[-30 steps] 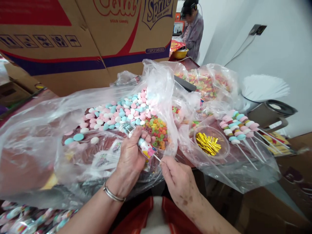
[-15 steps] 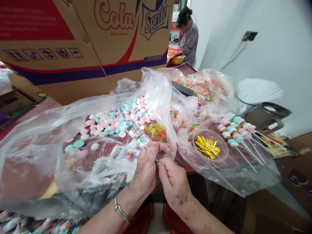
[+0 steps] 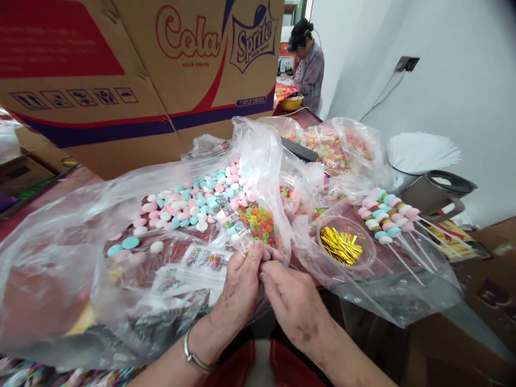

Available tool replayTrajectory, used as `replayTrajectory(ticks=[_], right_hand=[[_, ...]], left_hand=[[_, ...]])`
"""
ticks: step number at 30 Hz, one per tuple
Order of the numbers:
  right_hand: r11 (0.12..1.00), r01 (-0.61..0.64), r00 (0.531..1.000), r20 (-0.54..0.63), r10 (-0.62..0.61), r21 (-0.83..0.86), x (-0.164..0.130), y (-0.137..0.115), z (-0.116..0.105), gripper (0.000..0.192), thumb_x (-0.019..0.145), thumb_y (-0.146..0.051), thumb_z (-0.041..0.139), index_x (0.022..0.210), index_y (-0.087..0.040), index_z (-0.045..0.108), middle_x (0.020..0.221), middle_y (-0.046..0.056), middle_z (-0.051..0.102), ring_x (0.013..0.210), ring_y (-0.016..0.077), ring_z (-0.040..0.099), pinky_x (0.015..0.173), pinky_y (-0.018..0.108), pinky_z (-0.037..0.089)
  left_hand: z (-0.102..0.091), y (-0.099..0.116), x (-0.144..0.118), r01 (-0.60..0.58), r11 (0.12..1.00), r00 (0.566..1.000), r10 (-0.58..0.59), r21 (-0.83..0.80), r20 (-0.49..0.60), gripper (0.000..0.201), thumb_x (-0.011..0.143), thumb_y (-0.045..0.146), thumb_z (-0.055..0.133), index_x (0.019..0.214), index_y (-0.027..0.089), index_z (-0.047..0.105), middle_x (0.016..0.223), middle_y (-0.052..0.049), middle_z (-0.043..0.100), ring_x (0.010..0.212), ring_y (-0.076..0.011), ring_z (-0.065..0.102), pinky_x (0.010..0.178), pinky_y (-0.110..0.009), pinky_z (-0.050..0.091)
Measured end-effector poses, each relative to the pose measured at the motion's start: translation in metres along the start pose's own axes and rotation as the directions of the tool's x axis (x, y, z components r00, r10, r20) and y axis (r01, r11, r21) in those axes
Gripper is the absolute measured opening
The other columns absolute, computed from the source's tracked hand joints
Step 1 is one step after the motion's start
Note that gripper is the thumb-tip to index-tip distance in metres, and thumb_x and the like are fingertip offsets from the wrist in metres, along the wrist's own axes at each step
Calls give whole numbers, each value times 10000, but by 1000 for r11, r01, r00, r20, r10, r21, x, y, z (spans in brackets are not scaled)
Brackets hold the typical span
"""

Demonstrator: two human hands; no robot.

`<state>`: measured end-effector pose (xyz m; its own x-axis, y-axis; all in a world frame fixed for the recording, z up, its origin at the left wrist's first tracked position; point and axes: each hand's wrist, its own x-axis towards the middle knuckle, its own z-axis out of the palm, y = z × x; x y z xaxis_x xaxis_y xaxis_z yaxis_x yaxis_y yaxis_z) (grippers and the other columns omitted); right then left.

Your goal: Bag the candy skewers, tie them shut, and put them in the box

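My left hand (image 3: 241, 287) is closed round the lower end of a candy skewer (image 3: 231, 219) in a printed clear wrapper, which points up and away from me. My right hand (image 3: 293, 295) is curled against the left, fingertips pressed in at the wrapper's gathered end. What those fingers pinch is hidden. Just left of my hands lie flat printed wrappers (image 3: 205, 258). Beyond them are pink, blue and white candies (image 3: 177, 207) and ring-shaped gummies (image 3: 258, 221). To the right, a round plastic tub (image 3: 368, 258) holds gold twist ties (image 3: 341, 244).
Unwrapped candy skewers (image 3: 389, 215) lie at the right, near a grey mug (image 3: 433, 193) and a container of white sticks (image 3: 423, 153). A large carton (image 3: 137, 121) stands behind the plastic sheeting (image 3: 52, 258). Another person (image 3: 310, 72) works at the back.
My right hand has closed in against the left, its fingers now more tucked round the wrapper's end. The whole view has shifted slightly.
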<state>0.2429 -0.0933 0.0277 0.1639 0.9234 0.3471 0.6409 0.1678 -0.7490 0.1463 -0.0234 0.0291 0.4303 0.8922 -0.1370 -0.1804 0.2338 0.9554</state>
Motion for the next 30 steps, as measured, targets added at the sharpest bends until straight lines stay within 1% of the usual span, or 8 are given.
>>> replayTrajectory(ticks=[4,11,14,18,22,23,27,30], right_hand=[[976,41,979,-186,-82,-214,16,-8,-24,278,971,-314,448,981,-134,659,865,107,668,856,238,590,815,373,455],[968,83,995,79,-66,-237,36,-14,-16,230,934,-210,509,722,-156,580,796,62,619,816,209,532,752,333,409],[946,169,986,37,-165,-278,35,-5,-13,260,946,-127,454,704,-162,541,726,39,585,726,180,506,691,311,374],[826,317,945,76,-319,-467,30,5,-14,230,903,-58,460,725,-172,549,690,43,572,670,198,461,640,335,329],[717,475,879,237,-413,-511,27,0,-16,181,927,-103,453,822,-166,586,768,62,596,719,220,467,684,367,350],[691,517,855,263,-448,-505,26,-2,-16,188,940,-112,437,853,-160,596,792,68,602,738,224,475,698,375,357],[610,641,762,289,-580,-467,28,-8,-18,238,962,-123,403,864,-147,619,785,68,596,760,227,494,721,387,369],[603,676,733,301,-610,-424,27,-7,-22,272,969,-136,384,823,-149,612,759,66,587,758,222,501,729,387,376]], left_hand=[[-4,6,-2,-21,966,999,27,256,-18,413,916,442,525,596,189,587,547,12,569,542,-138,511,566,-243,427],[1,-1,-12,-101,863,994,103,495,23,186,816,265,574,662,195,650,686,-62,693,668,-226,613,634,-313,492],[-2,22,-24,-199,781,970,70,593,233,62,783,221,631,725,216,654,746,-55,725,673,-218,630,636,-286,486],[-20,75,-40,-322,608,818,-208,726,537,256,915,252,522,693,248,650,596,18,658,505,-145,567,496,-216,411],[-37,103,-23,-486,576,865,211,657,455,183,823,246,655,990,253,730,942,-18,744,861,-209,677,720,-212,490],[-39,105,-13,-479,598,867,209,642,452,269,743,225,733,1012,235,736,1038,-37,741,984,-248,669,799,-235,497],[-44,100,27,-90,774,855,-263,627,448,257,596,163,827,835,201,741,783,0,737,904,-272,719,789,-293,542],[-46,93,39,208,801,634,-548,562,546,186,642,249,824,801,194,746,599,-5,679,680,-272,716,658,-328,560]])
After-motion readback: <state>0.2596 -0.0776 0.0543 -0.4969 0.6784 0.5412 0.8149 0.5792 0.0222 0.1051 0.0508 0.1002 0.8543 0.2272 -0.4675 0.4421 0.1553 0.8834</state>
